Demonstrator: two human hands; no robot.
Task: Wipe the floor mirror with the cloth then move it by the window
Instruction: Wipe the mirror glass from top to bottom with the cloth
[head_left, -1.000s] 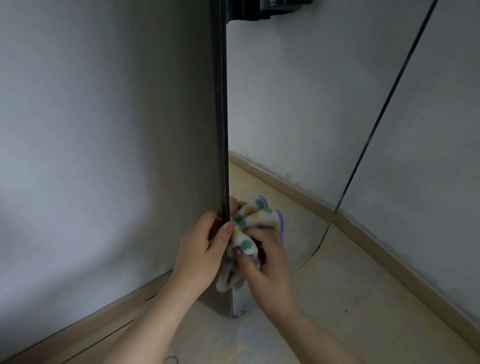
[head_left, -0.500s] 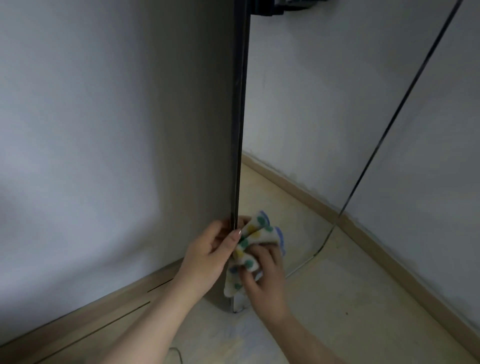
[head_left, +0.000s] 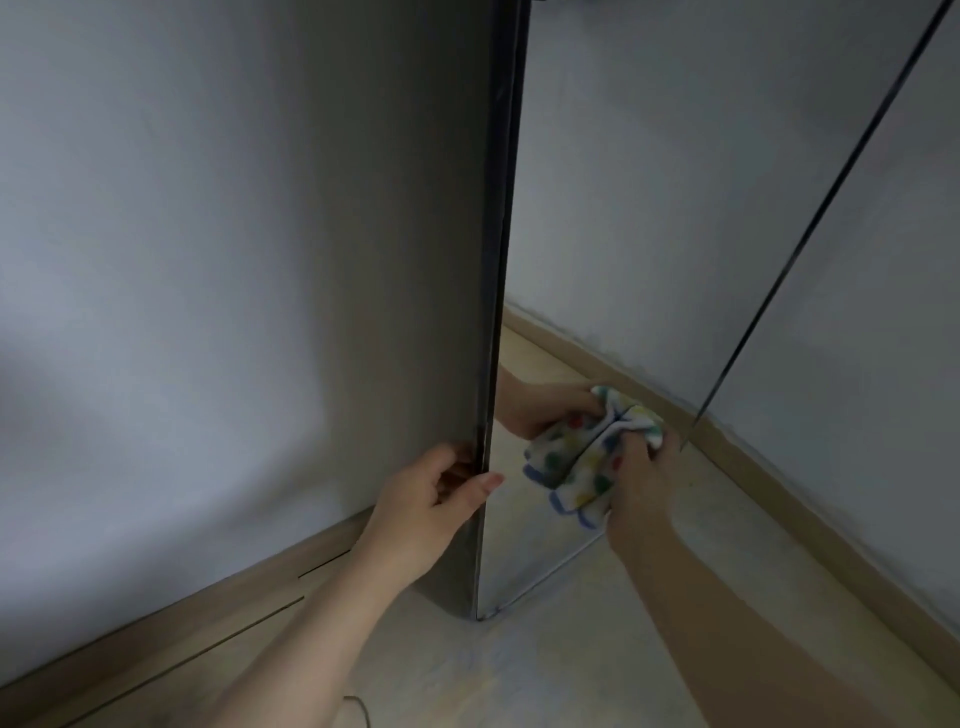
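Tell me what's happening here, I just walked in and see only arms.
A person is wiping a floor mirror. The left hand grips its dark side edge to steady it, while the right hand presses a dotted cloth against the lower glass. The mirror stands on the floor beside a wall.

floor (head_left: 545, 675): pale, mottled | floor mirror (head_left: 649, 208) stands upright on it | thin cord (head_left: 358, 707) at near edge

This is looking like a room in a home: bare pale walls (head_left: 156, 260) are meeting wooden skirting (head_left: 156, 642) and a light floor (head_left: 571, 675), a tall mirror (head_left: 623, 208) standing on it.
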